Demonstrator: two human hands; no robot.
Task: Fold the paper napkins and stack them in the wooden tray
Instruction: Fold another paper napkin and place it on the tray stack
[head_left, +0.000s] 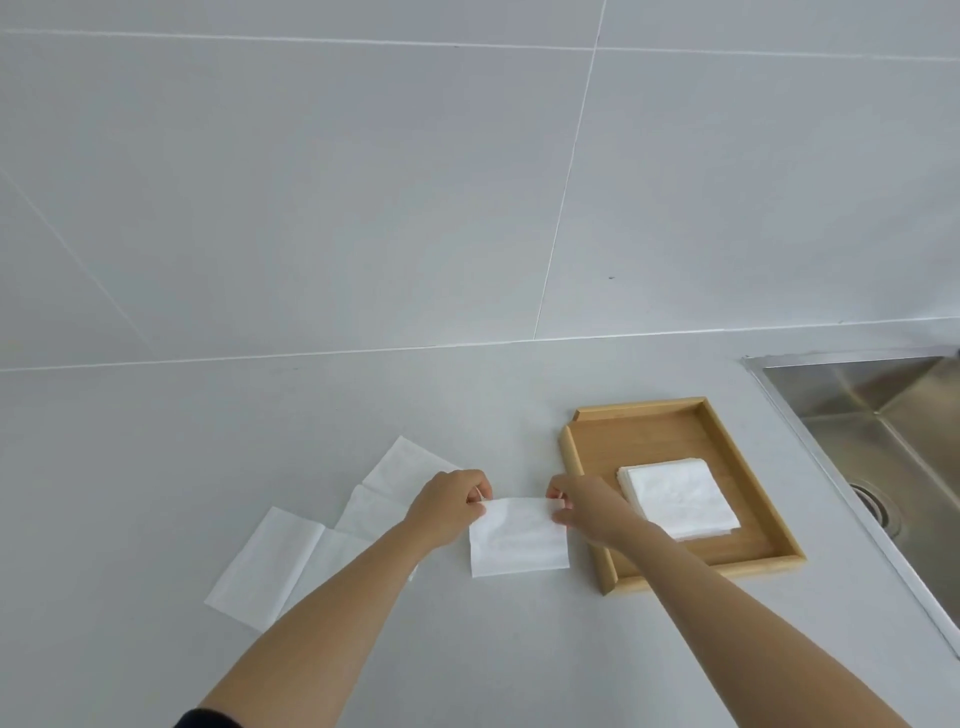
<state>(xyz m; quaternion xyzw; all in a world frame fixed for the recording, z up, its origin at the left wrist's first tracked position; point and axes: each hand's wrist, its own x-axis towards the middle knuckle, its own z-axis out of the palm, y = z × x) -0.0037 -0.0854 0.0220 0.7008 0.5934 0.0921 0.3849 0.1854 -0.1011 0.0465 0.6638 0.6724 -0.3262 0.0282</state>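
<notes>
A white paper napkin (517, 540) lies folded on the grey counter, just left of the wooden tray (670, 431). My left hand (449, 506) pinches its far left corner and my right hand (584, 506) pinches its far right corner. Inside the tray sits a stack of folded napkins (680, 496), partly covered by my right wrist. Unfolded napkins (275, 566) lie spread on the counter to the left, overlapping, with my left forearm across some of them.
A steel sink (883, 415) with a drain is set into the counter right of the tray. A grey tiled wall (363, 182) rises behind the counter.
</notes>
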